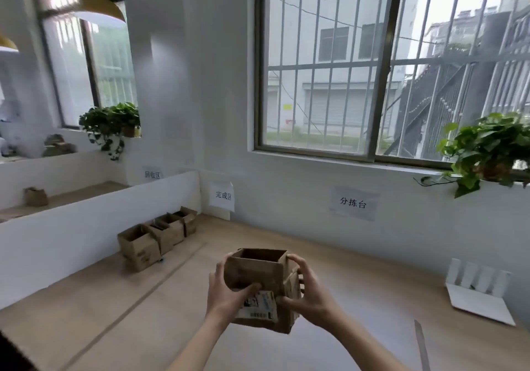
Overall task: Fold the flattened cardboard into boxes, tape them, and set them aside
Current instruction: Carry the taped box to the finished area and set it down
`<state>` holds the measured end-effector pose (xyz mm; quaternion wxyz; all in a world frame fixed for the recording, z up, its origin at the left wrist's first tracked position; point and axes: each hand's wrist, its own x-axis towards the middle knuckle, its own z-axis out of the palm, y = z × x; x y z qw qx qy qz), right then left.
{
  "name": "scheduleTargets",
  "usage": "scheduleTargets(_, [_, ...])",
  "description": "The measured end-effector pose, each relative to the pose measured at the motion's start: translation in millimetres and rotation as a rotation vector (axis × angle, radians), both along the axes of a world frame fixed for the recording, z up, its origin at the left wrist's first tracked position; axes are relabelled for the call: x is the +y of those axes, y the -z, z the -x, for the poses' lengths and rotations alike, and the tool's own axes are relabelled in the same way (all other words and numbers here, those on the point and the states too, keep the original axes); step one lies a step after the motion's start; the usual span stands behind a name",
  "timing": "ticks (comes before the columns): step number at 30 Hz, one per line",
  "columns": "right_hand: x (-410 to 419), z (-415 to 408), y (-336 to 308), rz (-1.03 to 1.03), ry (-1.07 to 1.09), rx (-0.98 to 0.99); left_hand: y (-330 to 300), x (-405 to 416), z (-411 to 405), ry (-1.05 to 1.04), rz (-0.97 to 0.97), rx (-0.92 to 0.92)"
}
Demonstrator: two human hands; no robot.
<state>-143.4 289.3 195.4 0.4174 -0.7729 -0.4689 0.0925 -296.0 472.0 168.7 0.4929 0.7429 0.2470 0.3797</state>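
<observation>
A small brown cardboard box with an open top and a white shipping label on its near face is held up above the wooden table. My left hand grips its left side, thumb across the front. My right hand grips its right side, fingers wrapped round the far edge. Several folded boxes stand in a row on the table at the left, along a white partition.
A white partition borders the table's left side, the wall with paper signs its back. A white router with antennas sits at right. A thin blade-like object lies near the front right. Potted plants hang from the window sills.
</observation>
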Motion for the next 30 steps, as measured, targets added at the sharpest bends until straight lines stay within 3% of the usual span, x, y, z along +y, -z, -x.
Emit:
scheduleTargets(8, [123.4, 63.7, 7.0, 0.009, -0.131, -0.014, -6.0, 121.0, 89.7, -0.101, -0.139, 0.128])
scheduleTargets(17, [259.5, 119.1, 41.5, -0.016, -0.203, -0.069, 10.0, 238.1, 169.9, -0.209, -0.095, 0.189])
scheduleTargets(23, [375.9, 138.4, 77.1, -0.004, -0.209, -0.069, 41.5, 343.5, 206.4, -0.334, -0.154, 0.483])
scheduleTargets(30, [547.3, 136.0, 131.3, 0.04, -0.25, -0.002, 65.1, 499.3, 222.7, -0.258, -0.255, 0.794])
